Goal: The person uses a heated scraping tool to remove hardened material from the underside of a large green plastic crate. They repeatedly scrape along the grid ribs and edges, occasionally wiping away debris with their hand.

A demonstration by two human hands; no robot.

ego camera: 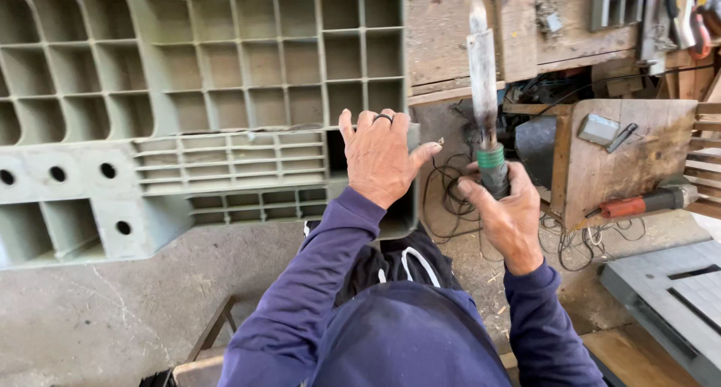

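A big grey-green plastic pallet [188,102] with a grid of square cells stands on edge in front of me. My left hand [381,158], with a ring on one finger, grips its right edge near the lower corner. My right hand [509,216] is closed around the dark handle of a long tool [484,94] with green tape at the grip. Its scorched, flat metal blade points straight up, just right of the pallet's edge and apart from it. Both arms wear dark blue sleeves.
A wooden board [638,158] to the right carries a small grey block [598,129]. An orange-handled power tool [646,201] lies beside it. Tangled black cables [451,199] lie on the concrete floor. A grey pallet [668,297] lies flat at lower right.
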